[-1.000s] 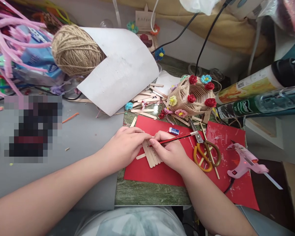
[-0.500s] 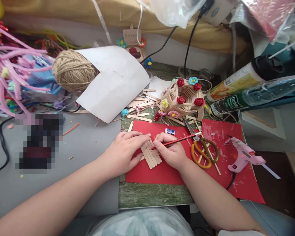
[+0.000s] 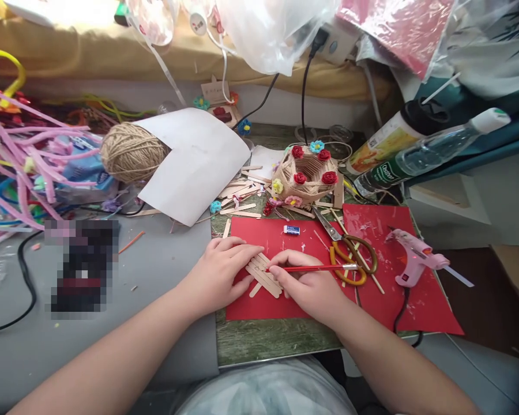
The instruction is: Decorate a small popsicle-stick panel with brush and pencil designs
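A small panel of wooden craft sticks [image 3: 266, 278] laid side by side rests on the red sheet [image 3: 246, 308], with faint marks on its face. My left hand [image 3: 225, 268] steadies its left side, fingers along the upper edge and thumb lower down. Pinched in my right hand [image 3: 309, 285] is a red pencil [image 3: 315, 267], its tip touching the panel and its metal-capped end pointing right. A single stick [image 3: 255, 290] sticks out under the panel's lower left. Just above the right hand lies a small blue-and-white eraser [image 3: 291, 230].
Scissors [image 3: 350, 253] and a pink glue gun [image 3: 415, 256] lie to the right. Behind are a twine basket with flowers [image 3: 305, 187], loose craft sticks [image 3: 242, 190], a twine ball [image 3: 134, 151] and curled white paper [image 3: 194, 155]. Bottles [image 3: 432, 151] lean at the back right.
The pencil has swung to lie nearly level, and the stick panel is turned to a flatter slant under my hands. The whole view has shifted slightly.
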A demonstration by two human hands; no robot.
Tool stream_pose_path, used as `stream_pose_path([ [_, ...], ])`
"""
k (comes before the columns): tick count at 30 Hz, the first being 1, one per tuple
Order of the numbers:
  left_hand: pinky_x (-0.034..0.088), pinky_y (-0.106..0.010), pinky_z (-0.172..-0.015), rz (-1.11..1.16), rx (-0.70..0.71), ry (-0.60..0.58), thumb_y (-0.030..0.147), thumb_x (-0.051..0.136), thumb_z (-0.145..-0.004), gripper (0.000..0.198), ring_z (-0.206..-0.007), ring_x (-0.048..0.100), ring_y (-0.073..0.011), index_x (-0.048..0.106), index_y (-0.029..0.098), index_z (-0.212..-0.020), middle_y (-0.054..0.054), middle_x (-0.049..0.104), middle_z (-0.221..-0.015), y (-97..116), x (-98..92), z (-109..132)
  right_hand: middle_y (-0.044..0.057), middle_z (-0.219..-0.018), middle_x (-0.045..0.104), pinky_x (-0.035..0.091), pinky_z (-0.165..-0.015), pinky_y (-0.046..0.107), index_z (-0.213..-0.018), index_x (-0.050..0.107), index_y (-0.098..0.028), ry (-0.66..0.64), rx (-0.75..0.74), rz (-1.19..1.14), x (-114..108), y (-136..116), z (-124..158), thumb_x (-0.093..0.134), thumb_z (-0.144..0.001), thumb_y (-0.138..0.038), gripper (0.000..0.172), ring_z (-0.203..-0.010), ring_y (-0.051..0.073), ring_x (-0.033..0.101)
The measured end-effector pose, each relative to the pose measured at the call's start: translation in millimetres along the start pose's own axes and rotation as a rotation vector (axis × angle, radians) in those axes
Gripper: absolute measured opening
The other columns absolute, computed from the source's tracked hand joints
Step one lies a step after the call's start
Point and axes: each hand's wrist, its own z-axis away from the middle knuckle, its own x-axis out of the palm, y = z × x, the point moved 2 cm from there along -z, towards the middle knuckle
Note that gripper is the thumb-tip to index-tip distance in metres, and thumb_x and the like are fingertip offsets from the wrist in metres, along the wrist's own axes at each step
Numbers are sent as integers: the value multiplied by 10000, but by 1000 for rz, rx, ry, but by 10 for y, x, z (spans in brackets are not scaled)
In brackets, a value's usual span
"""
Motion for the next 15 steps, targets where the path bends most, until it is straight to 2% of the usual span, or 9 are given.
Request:
stream_pose_path([
  [3,379,-467,-1054,-15,-14,38,346,670,-930,437,-1224,596,-276,595,263,-1352,-57,726,-1289,16,-4,14,39,-948,722,553,-706,293,-967,699,-229,69,-30,-13,30,32,-12,650,-1017,-362,150,-843,194,698],
  [6,377,-471,-1033,-41,-26,64,380,694,-913,405,-1185,598,-284,617,251,-1290,-69,725,-1231,26,-3,22,32,-896,716,529,-652,284,-925,691,-223,114,-43,-36,5,7,-72,671,-1005,-389,186,-754,175,672],
  [11,380,-462,-1022,-53,-31,63,373,664,-936,365,-1186,584,-284,628,246,-1276,-81,699,-1233,16,14,18,-3,-740,683,461,-535,257,-878,698,-209,15,6,-49,68,55,-171,683,-991,-462,278,-540,119,562],
  [15,382,-460,-1002,-30,-24,45,355,643,-947,327,-1158,589,-275,644,254,-1258,-74,703,-1209,-8,33,13,-18,-675,662,463,-494,249,-862,667,-212,-8,52,-150,151,179,-215,718,-956,-533,338,-493,122,580],
])
